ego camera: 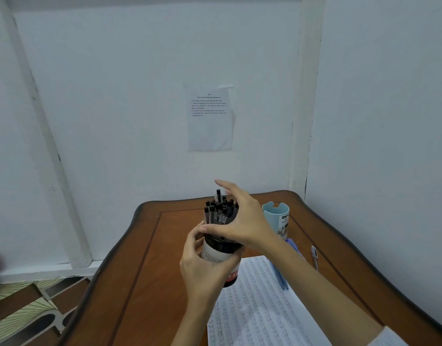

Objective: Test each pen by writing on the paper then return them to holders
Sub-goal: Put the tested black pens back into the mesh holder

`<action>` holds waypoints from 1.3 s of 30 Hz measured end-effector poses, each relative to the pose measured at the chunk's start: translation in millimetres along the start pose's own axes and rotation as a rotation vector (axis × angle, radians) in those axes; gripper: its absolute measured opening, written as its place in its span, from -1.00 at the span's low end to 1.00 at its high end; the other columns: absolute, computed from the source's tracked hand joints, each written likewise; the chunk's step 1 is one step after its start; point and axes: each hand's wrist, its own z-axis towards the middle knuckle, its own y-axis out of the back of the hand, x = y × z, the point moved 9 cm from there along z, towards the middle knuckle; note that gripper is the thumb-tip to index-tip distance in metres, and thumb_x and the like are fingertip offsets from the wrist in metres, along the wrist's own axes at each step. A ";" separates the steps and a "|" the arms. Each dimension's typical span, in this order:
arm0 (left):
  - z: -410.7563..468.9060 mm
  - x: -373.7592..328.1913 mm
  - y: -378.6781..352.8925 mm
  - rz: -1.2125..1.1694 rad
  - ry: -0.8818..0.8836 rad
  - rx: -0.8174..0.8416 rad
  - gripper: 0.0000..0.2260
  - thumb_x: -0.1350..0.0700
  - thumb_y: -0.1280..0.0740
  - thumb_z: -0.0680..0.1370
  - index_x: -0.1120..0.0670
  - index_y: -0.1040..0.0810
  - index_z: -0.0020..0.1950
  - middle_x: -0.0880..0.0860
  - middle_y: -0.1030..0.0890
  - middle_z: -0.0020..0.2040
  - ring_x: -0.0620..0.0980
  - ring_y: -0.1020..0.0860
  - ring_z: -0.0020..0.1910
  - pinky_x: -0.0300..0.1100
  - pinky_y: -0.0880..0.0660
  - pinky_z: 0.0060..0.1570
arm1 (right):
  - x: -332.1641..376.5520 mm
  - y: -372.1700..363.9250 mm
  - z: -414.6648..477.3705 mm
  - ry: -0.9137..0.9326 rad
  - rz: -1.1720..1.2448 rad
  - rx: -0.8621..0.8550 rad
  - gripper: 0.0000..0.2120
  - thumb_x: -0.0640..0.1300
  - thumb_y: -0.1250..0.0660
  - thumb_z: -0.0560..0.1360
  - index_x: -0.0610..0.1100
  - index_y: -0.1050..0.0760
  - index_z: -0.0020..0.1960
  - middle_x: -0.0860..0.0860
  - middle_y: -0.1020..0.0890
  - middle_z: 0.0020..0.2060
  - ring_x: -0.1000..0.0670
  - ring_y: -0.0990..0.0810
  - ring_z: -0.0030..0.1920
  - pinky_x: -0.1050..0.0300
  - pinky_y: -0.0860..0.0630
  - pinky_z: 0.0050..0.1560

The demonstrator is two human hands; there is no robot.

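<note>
left grip [205,269] clasps pen holder [216,257] (label unreadable); right grip [239,221] released over pens [216,211].

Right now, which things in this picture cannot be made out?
Head view:
- print on the wall notice: too small to read.
- label of the pen holder: covered by the left hand.
- whether the right hand pinches a pen: its own back hides the fingertips.
- inside of the light blue holder: hidden by its wall.

Upright pen-filled holder [221,255] above paper [252,308]
</note>
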 end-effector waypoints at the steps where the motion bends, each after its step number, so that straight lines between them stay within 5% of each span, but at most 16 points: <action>1: -1.6 -0.1 0.1 0.004 -0.006 0.003 -0.28 0.04 -0.67 0.14 -0.13 -0.47 0.23 -0.25 -0.57 0.05 -0.36 -0.50 0.07 -0.41 -0.49 -0.07 | -2.2 0.1 1.3 -0.022 -0.007 0.004 -0.21 0.16 -0.59 0.23 0.21 -0.33 0.38 0.15 -0.51 0.15 0.14 -0.45 0.24 0.17 -0.42 0.23; 7: -7.4 7.1 -4.9 -0.028 0.038 0.019 -0.28 0.06 -0.68 0.13 -0.17 -0.47 0.21 -0.21 -0.60 0.02 -0.32 -0.54 0.04 -0.35 -0.54 -0.10 | -8.0 4.7 -0.9 -0.032 -0.013 -0.114 -0.52 -0.02 -0.56 0.24 0.10 -0.47 0.09 0.24 -0.51 -0.14 0.23 -0.49 -0.08 0.46 -0.35 -0.14; 12: 0.7 2.9 -7.7 -0.037 0.026 0.017 -0.27 0.06 -0.67 0.14 -0.14 -0.46 0.24 -0.21 -0.58 0.04 -0.31 -0.53 0.07 -0.41 -0.52 -0.11 | -5.1 11.7 0.8 -0.007 0.058 -0.116 -0.48 0.11 -0.55 0.28 0.12 -0.49 0.19 0.15 -0.57 0.04 0.18 -0.50 0.11 0.29 -0.45 0.09; 15: 7.8 4.0 -2.5 -0.028 0.037 -0.016 -0.28 0.06 -0.67 0.14 -0.12 -0.47 0.23 -0.21 -0.57 0.04 -0.31 -0.52 0.06 -0.44 -0.49 -0.15 | -11.6 -2.7 3.0 -0.077 -0.103 0.116 -0.28 0.36 -0.44 0.28 0.26 -0.33 0.38 0.10 -0.39 0.33 0.01 -0.29 0.39 -0.12 -0.31 0.38; 17: 10.6 3.5 -1.2 -0.022 0.024 -0.011 -0.30 0.08 -0.67 0.14 -0.14 -0.47 0.21 -0.22 -0.56 0.03 -0.39 -0.50 0.04 -0.50 -0.47 -0.19 | -15.4 -9.5 3.6 -0.098 -0.151 0.236 -0.24 0.38 -0.42 0.28 0.28 -0.28 0.42 0.09 -0.31 0.41 -0.02 -0.20 0.44 -0.19 -0.24 0.42; 21: 13.4 5.3 1.3 -0.024 0.027 0.005 -0.29 0.07 -0.68 0.14 -0.16 -0.45 0.20 -0.26 -0.54 0.05 -0.42 -0.48 0.04 -0.51 -0.47 -0.19 | -19.7 -2.9 1.4 -0.138 0.170 0.215 -0.20 0.39 -0.34 0.31 0.18 -0.23 0.48 0.16 -0.30 0.42 0.15 -0.25 0.40 0.05 -0.26 0.41; 24: 18.5 16.6 8.9 -0.022 0.061 -0.010 -0.29 0.09 -0.67 0.14 -0.15 -0.44 0.19 -0.27 -0.53 0.05 -0.34 -0.50 0.06 -0.44 -0.48 -0.16 | -41.7 4.2 -6.7 -0.207 0.423 0.093 -0.44 0.24 -0.13 0.53 0.07 -0.29 0.47 0.20 -0.38 0.37 0.28 -0.34 0.31 0.25 -0.28 0.34; 27: 22.2 33.5 16.8 -0.005 0.095 -0.027 -0.30 0.10 -0.66 0.16 -0.12 -0.42 0.21 -0.27 -0.50 0.05 -0.31 -0.48 0.06 -0.43 -0.45 -0.16 | -76.8 -8.6 -23.2 -0.229 0.268 0.121 -0.63 0.06 -0.10 0.63 0.03 -0.41 0.40 0.15 -0.44 0.35 0.24 -0.36 0.30 0.34 -0.30 0.25; 31: 28.1 56.4 22.1 0.018 0.142 -0.051 -0.31 0.11 -0.66 0.18 -0.09 -0.41 0.21 -0.22 -0.49 0.05 -0.22 -0.50 0.05 -0.39 -0.45 -0.15 | -130.2 -50.1 -58.5 -0.259 -0.051 0.344 -0.64 0.05 -0.25 0.58 0.02 -0.43 0.36 0.13 -0.47 0.32 0.16 -0.40 0.32 0.11 -0.33 0.38; 36: 41.3 81.6 22.2 0.019 0.187 -0.078 -0.30 0.12 -0.64 0.20 -0.04 -0.40 0.24 -0.11 -0.49 0.15 -0.12 -0.47 0.15 -0.27 -0.49 -0.01 | -170.9 -84.0 -97.4 -0.234 -0.427 0.528 -0.30 0.41 -0.03 0.50 0.12 -0.10 0.54 0.12 -0.08 0.55 0.10 0.03 0.54 -0.04 0.21 0.54; 39: 50.3 91.2 20.0 0.019 0.186 -0.077 -0.30 0.13 -0.64 0.20 -0.03 -0.39 0.23 -0.15 -0.48 0.12 -0.22 -0.47 0.09 -0.29 -0.48 0.00 | -175.3 -89.5 -101.3 -0.188 -0.525 0.518 -0.26 0.45 0.07 0.49 0.13 0.02 0.57 0.09 0.08 0.57 0.08 0.18 0.55 -0.05 0.31 0.52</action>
